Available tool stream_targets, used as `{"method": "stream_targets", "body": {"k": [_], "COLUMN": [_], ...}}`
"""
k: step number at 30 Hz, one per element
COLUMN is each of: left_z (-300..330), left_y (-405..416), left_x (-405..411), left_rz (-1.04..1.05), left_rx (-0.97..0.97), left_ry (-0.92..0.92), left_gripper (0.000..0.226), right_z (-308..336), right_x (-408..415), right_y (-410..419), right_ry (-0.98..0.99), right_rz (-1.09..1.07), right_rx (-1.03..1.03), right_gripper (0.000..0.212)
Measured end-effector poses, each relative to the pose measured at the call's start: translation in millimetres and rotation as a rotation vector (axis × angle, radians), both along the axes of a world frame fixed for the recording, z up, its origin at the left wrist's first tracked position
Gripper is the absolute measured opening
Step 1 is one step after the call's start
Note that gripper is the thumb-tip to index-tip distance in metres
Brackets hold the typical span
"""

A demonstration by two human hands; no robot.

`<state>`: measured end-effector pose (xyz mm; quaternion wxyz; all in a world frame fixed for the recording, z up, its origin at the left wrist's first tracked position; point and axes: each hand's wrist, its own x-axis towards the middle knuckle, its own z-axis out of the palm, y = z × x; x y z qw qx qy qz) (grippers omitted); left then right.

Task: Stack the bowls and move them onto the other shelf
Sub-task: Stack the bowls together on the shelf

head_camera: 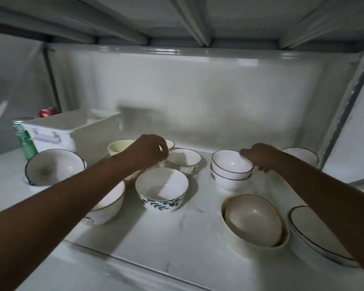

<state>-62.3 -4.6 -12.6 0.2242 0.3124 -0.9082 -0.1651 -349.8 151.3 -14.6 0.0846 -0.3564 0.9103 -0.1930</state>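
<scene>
Small bowls lie scattered on the white shelf [177, 238]; a two-bowl stack [231, 169] with dark rims stands right of centre. The right hand [259, 157] grips the upper bowl's far rim, fingers curled round it. The left hand [150, 151] pinches the near rim of a scalloped bowl [185, 159]. Risk: a one-sided rim hold may tip either bowl, knocking the leaf-patterned bowl [161, 189] close beside them.

Glossy glazed ceramic bowls [161, 189] on a smooth marble-look shelf [177, 238].
</scene>
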Motion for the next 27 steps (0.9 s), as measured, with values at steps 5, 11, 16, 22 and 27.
{"method": "stream_targets", "body": {"k": [5, 11, 16, 22, 27], "left_z": [-14.2, -28.9, -36.6, -45.6, -49.6], "left_y": [-11.1, -12.2, -9.0, -12.3, -20.4], "left_x": [34.5, 34.7, 26.9, 15.3, 8.1], "left_rz": [0.063, 0.094, 0.106, 0.124, 0.119], "left_rx": [-0.093, -0.212, -0.298, -0.316, -0.28], "left_ry": [-0.196, -0.255, -0.425, -0.4, -0.28], "left_gripper": [0.021, 0.025, 0.042, 0.039, 0.021], "right_z": [23.5, 5.6, -13.1, -16.6, -21.8], "right_x": [58.4, 100.3, 105.1, 101.3, 97.2], "right_y": [-38.0, -96.6, -122.1, -129.0, -123.0], "right_ry": [0.304, 0.312, 0.48, 0.499, 0.385], "right_rz": [0.268, 0.363, 0.212, 0.195, 0.163], "right_rx": [-0.178, 0.105, 0.156, 0.225, 0.215], "right_gripper": [0.029, 0.028, 0.016, 0.012, 0.014]}}
